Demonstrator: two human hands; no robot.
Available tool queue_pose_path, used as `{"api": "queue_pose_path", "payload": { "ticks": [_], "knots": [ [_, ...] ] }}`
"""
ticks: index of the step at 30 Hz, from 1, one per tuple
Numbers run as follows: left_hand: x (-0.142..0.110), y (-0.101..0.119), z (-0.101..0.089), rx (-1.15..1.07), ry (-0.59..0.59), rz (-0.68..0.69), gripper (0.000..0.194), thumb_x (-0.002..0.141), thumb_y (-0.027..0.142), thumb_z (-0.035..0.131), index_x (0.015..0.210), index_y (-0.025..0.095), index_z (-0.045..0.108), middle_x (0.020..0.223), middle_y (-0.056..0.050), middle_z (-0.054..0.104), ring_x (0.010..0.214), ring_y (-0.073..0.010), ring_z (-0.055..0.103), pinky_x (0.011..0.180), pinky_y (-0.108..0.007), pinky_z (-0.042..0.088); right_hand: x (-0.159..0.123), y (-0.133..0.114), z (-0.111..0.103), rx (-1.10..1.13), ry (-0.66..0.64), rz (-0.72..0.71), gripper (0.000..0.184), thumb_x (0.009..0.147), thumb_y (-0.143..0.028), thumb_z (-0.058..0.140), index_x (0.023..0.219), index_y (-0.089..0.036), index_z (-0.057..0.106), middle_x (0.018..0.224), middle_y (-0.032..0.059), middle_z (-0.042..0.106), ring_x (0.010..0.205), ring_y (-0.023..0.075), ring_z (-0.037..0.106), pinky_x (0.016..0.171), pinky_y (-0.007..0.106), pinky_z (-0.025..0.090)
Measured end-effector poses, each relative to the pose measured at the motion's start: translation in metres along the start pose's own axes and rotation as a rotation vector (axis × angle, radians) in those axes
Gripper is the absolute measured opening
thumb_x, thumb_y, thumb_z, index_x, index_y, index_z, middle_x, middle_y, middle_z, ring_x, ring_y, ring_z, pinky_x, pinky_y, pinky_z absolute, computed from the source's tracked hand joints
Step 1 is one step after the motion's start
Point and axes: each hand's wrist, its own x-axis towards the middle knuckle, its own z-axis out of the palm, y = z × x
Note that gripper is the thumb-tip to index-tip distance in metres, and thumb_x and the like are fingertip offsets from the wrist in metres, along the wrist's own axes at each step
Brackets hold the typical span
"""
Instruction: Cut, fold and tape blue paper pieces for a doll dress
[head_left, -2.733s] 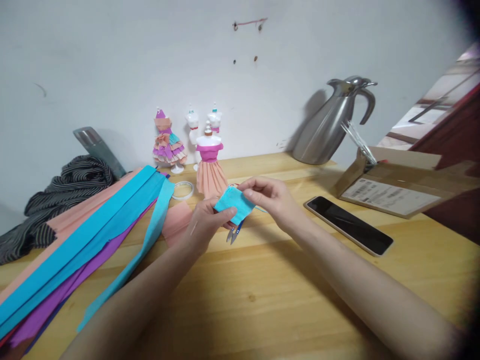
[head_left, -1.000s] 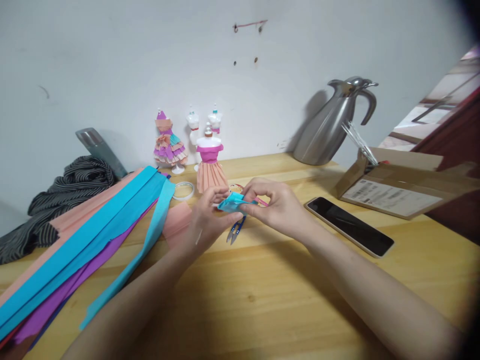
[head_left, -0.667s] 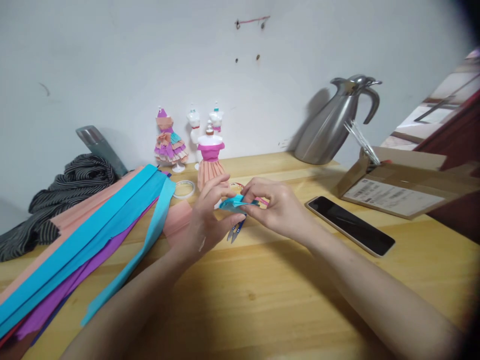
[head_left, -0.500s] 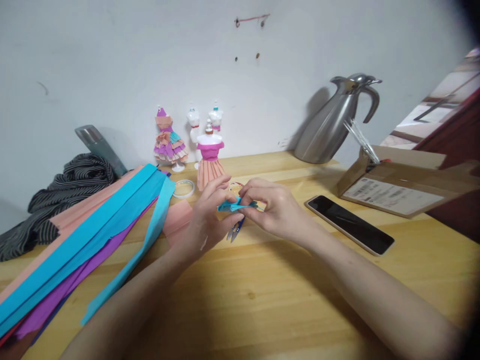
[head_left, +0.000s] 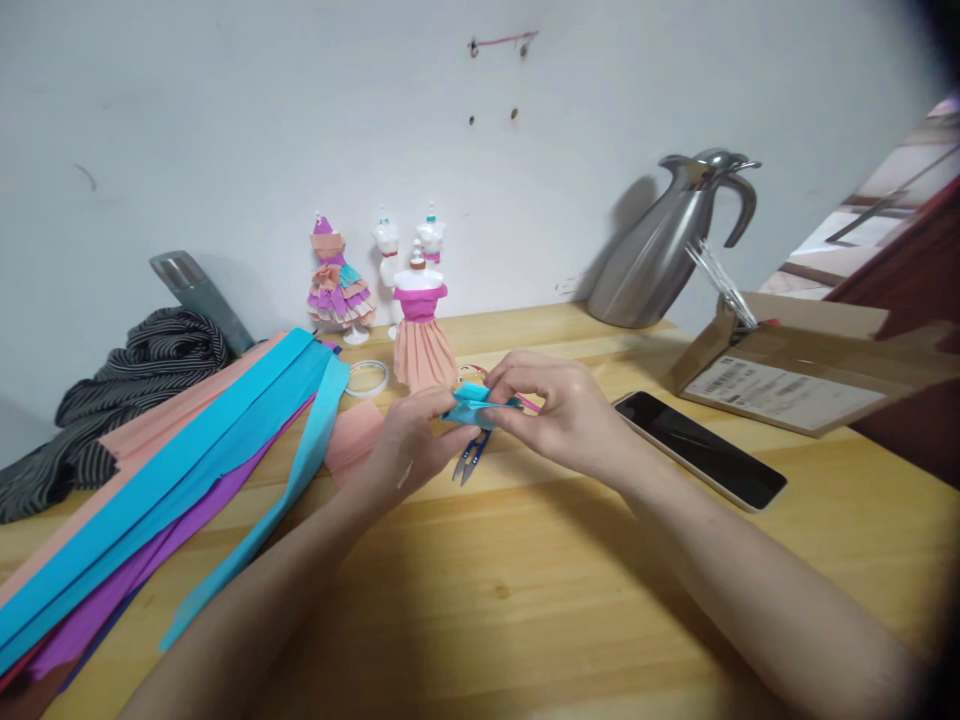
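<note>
Between my two hands, above the table, is a small folded piece of light blue crepe paper. My left hand pinches its left end between thumb and fingers. From the other side my right hand grips the paper's right end, also in a pinch. Just below the paper lies a pair of blue-handled thread snips, partly covered by my fingers. Beside my left hand rests a flat salmon paper piece. Behind the hands stands a mini mannequin in a magenta top and pleated salmon skirt.
Long crepe paper strips cover the left side, near a striped cloth. A tape roll and a ruffled-dress mannequin stand behind. On the right are a phone, a cardboard box and a steel jug.
My left fingers have lowered and closed on the blue paper, which now shows more of its folded surface. More of the thread snips and pleated skirt is visible.
</note>
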Motion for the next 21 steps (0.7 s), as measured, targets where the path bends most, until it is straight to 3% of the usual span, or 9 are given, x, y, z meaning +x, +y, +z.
{"api": "queue_pose_path", "payload": {
  "ticks": [3, 8, 11, 16, 21],
  "knots": [
    [0.001, 0.003, 0.000, 0.016, 0.021, -0.115, 0.006, 0.073, 0.024, 0.069, 0.071, 0.019, 0.070, 0.071, -0.001, 0.071, 0.068, -0.0166, 0.062, 0.068, -0.027, 0.047, 0.002, 0.005, -0.002, 0.100, 0.019, 0.124, 0.015, 0.072, -0.019, 0.066, 0.058, -0.018, 0.061, 0.073, 0.0056, 0.067, 0.071, 0.0192, 0.062, 0.070, 0.034, 0.047],
    [0.001, -0.001, 0.002, -0.135, 0.087, -0.121, 0.015, 0.071, 0.024, 0.068, 0.058, 0.017, 0.064, 0.068, -0.002, 0.068, 0.070, -0.0161, 0.061, 0.066, -0.026, 0.048, 0.006, 0.016, 0.001, 0.327, -0.016, 0.361, 0.014, 0.062, -0.024, 0.072, 0.055, -0.017, 0.062, 0.067, 0.0028, 0.067, 0.066, 0.0174, 0.061, 0.067, 0.032, 0.048],
    [0.001, -0.007, 0.005, -0.231, 0.101, -0.172, 0.019, 0.070, 0.027, 0.068, 0.055, 0.017, 0.063, 0.059, -0.001, 0.064, 0.061, -0.0140, 0.057, 0.056, -0.024, 0.045, 0.007, 0.020, 0.004, 0.497, -0.026, 0.450, 0.016, 0.058, -0.026, 0.075, 0.055, -0.017, 0.062, 0.066, 0.0018, 0.067, 0.062, 0.0152, 0.060, 0.062, 0.029, 0.049],
    [0.000, -0.006, 0.005, -0.197, 0.119, -0.255, 0.020, 0.066, 0.027, 0.069, 0.052, 0.016, 0.060, 0.050, 0.002, 0.054, 0.051, -0.0092, 0.045, 0.048, -0.021, 0.035, 0.006, 0.022, 0.007, 0.631, -0.049, 0.519, 0.017, 0.055, -0.025, 0.078, 0.054, -0.016, 0.063, 0.062, 0.0011, 0.066, 0.056, 0.0123, 0.058, 0.057, 0.027, 0.047],
    [0.002, 0.000, 0.003, -0.106, 0.137, -0.219, 0.021, 0.066, 0.026, 0.067, 0.050, 0.015, 0.058, 0.049, 0.004, 0.051, 0.050, -0.0074, 0.040, 0.048, -0.021, 0.030, 0.007, 0.023, 0.008, 0.683, -0.050, 0.531, 0.017, 0.053, -0.023, 0.079, 0.055, -0.016, 0.064, 0.062, 0.0001, 0.066, 0.057, 0.0120, 0.059, 0.058, 0.026, 0.048]
  ]
}}
